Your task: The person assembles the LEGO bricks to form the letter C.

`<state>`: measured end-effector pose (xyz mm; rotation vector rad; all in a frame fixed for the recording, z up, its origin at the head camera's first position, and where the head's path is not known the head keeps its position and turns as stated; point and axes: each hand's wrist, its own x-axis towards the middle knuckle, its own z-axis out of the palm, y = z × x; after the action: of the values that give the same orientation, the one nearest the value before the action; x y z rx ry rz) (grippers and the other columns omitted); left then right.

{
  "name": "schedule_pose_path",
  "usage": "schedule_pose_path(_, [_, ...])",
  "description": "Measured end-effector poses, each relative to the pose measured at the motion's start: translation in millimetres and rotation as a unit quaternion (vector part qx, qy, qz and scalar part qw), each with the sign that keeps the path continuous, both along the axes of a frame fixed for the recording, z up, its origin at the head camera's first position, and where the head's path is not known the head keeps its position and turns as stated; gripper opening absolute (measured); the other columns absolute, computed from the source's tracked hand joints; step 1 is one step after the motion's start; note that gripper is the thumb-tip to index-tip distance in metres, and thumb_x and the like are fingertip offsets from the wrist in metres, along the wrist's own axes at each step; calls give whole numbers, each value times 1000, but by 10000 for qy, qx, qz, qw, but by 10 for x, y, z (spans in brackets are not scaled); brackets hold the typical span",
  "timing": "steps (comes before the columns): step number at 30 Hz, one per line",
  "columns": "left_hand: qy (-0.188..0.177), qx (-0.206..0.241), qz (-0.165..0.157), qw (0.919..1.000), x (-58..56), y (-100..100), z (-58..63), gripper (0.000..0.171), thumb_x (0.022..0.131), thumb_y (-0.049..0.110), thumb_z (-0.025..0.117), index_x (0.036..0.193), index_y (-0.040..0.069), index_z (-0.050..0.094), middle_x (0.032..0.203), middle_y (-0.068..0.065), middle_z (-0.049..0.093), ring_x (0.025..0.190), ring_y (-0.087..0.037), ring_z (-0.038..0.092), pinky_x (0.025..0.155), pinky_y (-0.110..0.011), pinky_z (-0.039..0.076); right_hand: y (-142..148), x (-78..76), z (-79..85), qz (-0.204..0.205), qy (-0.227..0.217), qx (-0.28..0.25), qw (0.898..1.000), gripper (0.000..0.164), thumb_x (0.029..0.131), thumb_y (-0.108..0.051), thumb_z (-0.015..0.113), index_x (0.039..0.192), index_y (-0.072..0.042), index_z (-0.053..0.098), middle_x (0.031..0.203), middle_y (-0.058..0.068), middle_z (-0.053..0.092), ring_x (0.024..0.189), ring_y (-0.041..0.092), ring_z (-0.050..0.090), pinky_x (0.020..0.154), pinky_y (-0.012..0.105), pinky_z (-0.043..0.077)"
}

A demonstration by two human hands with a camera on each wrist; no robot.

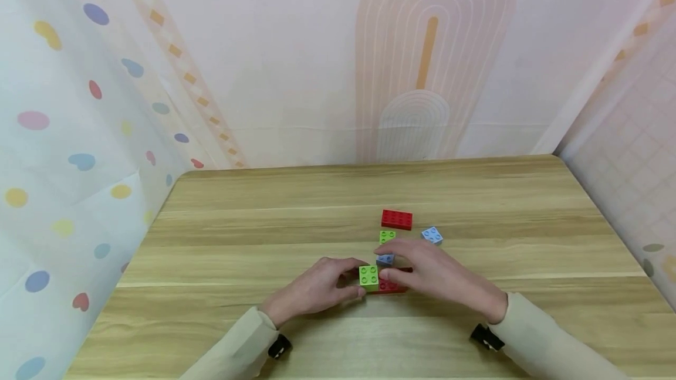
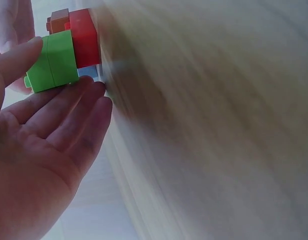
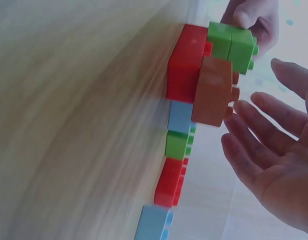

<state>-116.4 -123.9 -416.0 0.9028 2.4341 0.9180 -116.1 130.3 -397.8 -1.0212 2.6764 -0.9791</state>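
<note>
A green brick sits on one end of a red brick near the table's front. My left hand pinches the green brick, thumb on one side and fingers on the other. An orange-brown brick sits on the same red brick beside the green one. My right hand hovers over it with straight, spread fingers, a small gap away, and hides it in the head view.
Behind the stack a row of loose bricks lies on the wooden table: a small blue one, a small green one, a red one and a light blue one. Patterned cloth walls close in three sides.
</note>
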Motion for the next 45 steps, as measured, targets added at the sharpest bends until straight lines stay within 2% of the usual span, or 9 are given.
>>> schedule_pose_path(8, [134, 116, 172, 9997, 21, -12, 25, 50, 95, 39, 66, 135, 11, 57, 129, -2, 62, 111, -12, 60, 95, -30, 51, 90, -22, -27, -318, 18, -76, 9995, 36, 97, -31, 67, 127, -14, 66, 127, -3, 64, 119, 17, 58, 98, 43, 50])
schedule_pose_path(18, [57, 504, 393, 9979, 35, 8, 34, 39, 93, 35, 70, 126, 17, 59, 124, 4, 62, 110, -14, 60, 94, -31, 51, 219, -64, -34, -766, -66, -178, 9969, 34, 95, -29, 69, 126, -15, 67, 128, -4, 64, 124, 22, 55, 103, 51, 44])
schedule_pose_path(24, [98, 569, 479, 9972, 40, 31, 45, 36, 92, 30, 73, 123, 16, 60, 121, 4, 63, 108, -14, 62, 93, -30, 52, 307, -95, -50, -845, 40, -253, 9961, 34, 95, -26, 68, 127, -14, 66, 130, -1, 64, 126, 25, 54, 105, 52, 42])
schedule_pose_path(30, [-51, 673, 525, 9963, 48, 46, 48, 36, 92, 27, 72, 124, 16, 60, 125, 2, 64, 109, -13, 62, 93, -29, 52, 403, -129, -53, -814, 163, -445, 9956, 35, 96, -26, 68, 128, -13, 66, 129, 0, 64, 122, 26, 57, 101, 52, 46])
schedule_pose_path(33, [-68, 728, 532, 9959, 49, 47, 47, 36, 92, 25, 72, 125, 16, 60, 127, 1, 64, 110, -12, 62, 94, -28, 51, 451, -142, -39, -916, 108, -459, 9947, 36, 96, -27, 68, 128, -12, 65, 130, 3, 64, 123, 27, 57, 100, 52, 47])
schedule_pose_path(38, [-86, 718, 565, 9958, 61, 40, 42, 34, 92, 25, 72, 123, 14, 60, 121, 0, 66, 109, -12, 63, 93, -27, 52, 549, -179, -45, -1032, 22, -452, 9936, 38, 96, -28, 67, 129, -9, 64, 132, 9, 62, 123, 31, 56, 102, 54, 45])
schedule_pose_path(45, [-81, 716, 601, 9956, 75, 34, 34, 33, 92, 26, 72, 121, 14, 61, 120, 1, 67, 108, -11, 63, 93, -27, 52, 697, -256, -79, -1015, -149, -347, 9941, 41, 97, -33, 66, 131, -9, 63, 135, 7, 60, 126, 30, 53, 103, 54, 44])
